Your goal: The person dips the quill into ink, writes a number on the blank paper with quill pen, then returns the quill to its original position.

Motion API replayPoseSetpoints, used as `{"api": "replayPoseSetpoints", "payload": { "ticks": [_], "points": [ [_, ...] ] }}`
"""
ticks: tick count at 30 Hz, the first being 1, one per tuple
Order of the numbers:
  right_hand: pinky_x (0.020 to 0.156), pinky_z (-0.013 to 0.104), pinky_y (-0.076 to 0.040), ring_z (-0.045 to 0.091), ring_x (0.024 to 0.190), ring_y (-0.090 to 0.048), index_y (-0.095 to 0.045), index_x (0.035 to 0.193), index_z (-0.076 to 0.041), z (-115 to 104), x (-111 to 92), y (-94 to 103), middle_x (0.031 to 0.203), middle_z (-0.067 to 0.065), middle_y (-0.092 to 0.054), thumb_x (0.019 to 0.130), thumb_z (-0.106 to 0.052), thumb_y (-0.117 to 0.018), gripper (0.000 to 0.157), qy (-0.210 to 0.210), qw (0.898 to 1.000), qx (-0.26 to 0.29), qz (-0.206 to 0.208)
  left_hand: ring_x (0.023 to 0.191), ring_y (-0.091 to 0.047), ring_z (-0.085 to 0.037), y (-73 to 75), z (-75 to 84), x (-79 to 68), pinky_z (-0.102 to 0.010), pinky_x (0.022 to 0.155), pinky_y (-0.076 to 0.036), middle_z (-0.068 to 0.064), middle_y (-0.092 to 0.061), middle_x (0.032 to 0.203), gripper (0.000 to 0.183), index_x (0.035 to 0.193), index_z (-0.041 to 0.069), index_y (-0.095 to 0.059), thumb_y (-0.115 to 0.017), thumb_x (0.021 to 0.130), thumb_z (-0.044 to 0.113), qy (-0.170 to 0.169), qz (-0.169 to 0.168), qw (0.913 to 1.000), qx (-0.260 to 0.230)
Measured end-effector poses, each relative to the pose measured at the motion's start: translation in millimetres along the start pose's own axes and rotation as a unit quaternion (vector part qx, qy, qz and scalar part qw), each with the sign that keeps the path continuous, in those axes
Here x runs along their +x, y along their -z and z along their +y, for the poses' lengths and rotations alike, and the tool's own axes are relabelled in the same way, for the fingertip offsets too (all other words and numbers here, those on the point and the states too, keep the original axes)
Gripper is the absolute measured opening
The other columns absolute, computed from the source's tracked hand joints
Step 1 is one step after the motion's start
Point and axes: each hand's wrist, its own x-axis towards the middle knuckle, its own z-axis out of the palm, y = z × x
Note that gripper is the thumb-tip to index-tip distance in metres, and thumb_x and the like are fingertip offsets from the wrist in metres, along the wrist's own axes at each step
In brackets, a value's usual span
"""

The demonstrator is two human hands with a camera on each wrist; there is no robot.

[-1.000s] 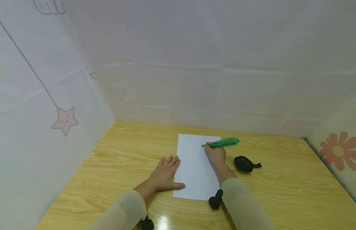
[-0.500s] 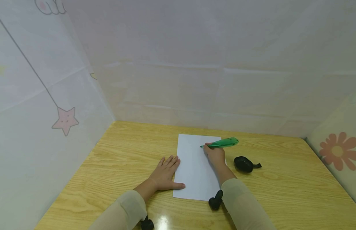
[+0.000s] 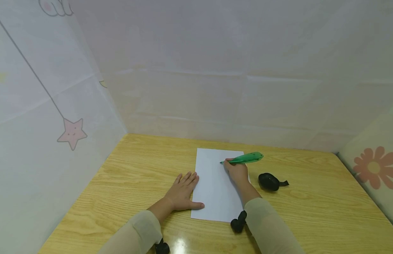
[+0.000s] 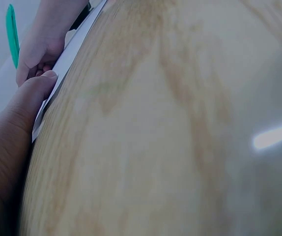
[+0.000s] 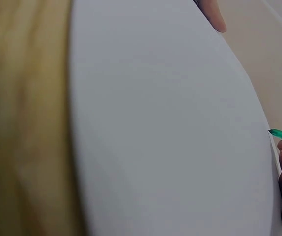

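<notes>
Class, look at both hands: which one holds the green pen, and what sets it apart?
The right hand: it pinches the green pen over the paper. The left hand holds no pen; it lies spread at the paper's left edge.

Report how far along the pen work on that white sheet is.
Done: the white sheet of paper is laid out on the wood-grain table, with the left hand resting on its left edge. In hand: the right hand grips the green pen, its tip over the sheet's upper part; contact is unclear. Remaining: probably all the writing or drawing, since no marks can be made out.
</notes>
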Motion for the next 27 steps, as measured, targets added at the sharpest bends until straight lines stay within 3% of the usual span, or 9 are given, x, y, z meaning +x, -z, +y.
{"api": "replayPoseSetpoints", "payload": {
  "ticks": [27],
  "points": [
    [0.098, 0.044, -0.050, 0.031, 0.113, -0.063, -0.073, 0.110, -0.005, 1.8, -5.0, -5.1, 0.116, 0.016, -0.070, 0.092, -0.025, -0.066, 0.028, 0.022, 1.000, -0.012, -0.009, 0.154, -0.010, -0.025, 1.1, 0.8, -1.3, -0.052, 0.124, -0.007, -0.005, -0.012, 0.166, 0.106, 0.158, 0.011, -0.017, -0.051, 0.082, 0.077, -0.007, 0.003, 1.0000, 0.004]
  ]
}}
